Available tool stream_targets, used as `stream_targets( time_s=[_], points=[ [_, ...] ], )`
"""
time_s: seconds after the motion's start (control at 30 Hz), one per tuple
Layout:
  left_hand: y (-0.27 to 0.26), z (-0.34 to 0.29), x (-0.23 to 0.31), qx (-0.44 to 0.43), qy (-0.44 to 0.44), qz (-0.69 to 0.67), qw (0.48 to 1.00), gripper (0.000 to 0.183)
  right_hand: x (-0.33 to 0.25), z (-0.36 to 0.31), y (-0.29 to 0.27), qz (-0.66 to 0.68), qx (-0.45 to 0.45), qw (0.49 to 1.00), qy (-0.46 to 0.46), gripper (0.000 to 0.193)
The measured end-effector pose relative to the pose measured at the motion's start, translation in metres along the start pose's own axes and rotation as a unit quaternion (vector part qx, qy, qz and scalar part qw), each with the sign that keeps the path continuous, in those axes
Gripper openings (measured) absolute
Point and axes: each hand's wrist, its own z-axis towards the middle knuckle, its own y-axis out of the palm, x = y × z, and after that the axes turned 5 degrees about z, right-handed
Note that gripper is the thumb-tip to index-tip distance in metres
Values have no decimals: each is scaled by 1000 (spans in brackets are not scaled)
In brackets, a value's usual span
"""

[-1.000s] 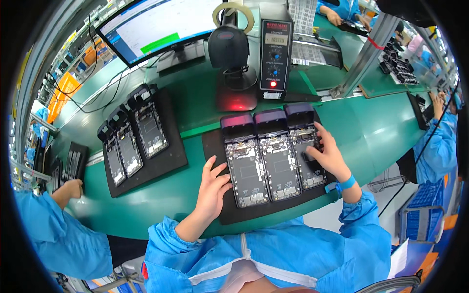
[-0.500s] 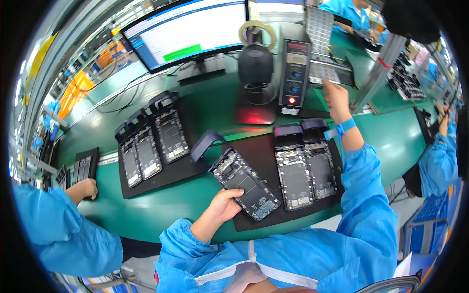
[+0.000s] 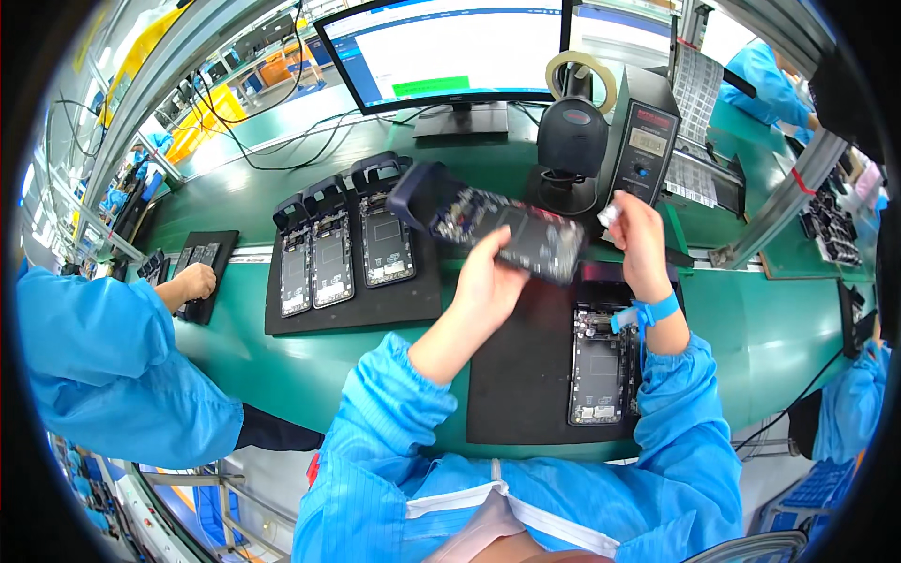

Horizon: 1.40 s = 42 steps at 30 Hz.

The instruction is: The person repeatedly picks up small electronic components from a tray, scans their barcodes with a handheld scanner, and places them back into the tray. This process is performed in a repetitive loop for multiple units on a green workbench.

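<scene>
My left hand (image 3: 490, 286) grips an opened handheld device (image 3: 521, 233) by its lower side. Its circuit board is bare, and a dark loop-shaped frame (image 3: 418, 192) sticks out at its far end. The device is tilted in the air above a black mat (image 3: 516, 394) and partly blurred. My right hand (image 3: 640, 246), with a blue strap at the wrist, pinches a small white piece, seemingly a label (image 3: 610, 215). Below that forearm, another opened device (image 3: 598, 371) lies on the mat, with more hardware beside it partly hidden by my arm.
Three opened devices (image 3: 331, 258) rest on a second black mat (image 3: 357, 314) to the left. A scanner on a stand (image 3: 571, 141), a tape roll (image 3: 605, 80), a control box (image 3: 648, 141), label sheets (image 3: 699, 89) and a monitor (image 3: 450, 56) stand behind. A co-worker's hand (image 3: 197, 281) is at far left.
My left hand has lifted the device off the mat toward the scanner. My right hand has come back from the label sheets with a small white piece. The view has shifted.
</scene>
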Motion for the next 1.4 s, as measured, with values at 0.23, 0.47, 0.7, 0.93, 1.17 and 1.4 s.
stream_targets(
  time_s=[0.23, 0.47, 0.7, 0.93, 1.17, 1.4],
  points=[
    [6, 33, -3, 9, 69, -21, 997, 29, -50, -27, -5, 40, -36, 985, -166, 27],
    [-14, -34, -14, -55, 176, 241, 953, 31, -59, -71, 24, -91, -222, 957, -161, 27],
    [-28, -69, -28, -155, 218, 569, 778, 35, -46, -100, 41, 57, -287, 948, -124, 31],
    [-29, -62, -43, -160, 251, 547, 783, 47, -44, -107, 46, 31, -240, 963, -119, 39],
    [-52, -74, -39, -95, 187, 599, 773, 54, -54, -56, 15, 164, -3, 986, -27, 17],
    [-67, -104, -48, -18, 88, 529, 844, 75, -8, 36, -107, 190, 338, 907, -165, 25]
  ],
)
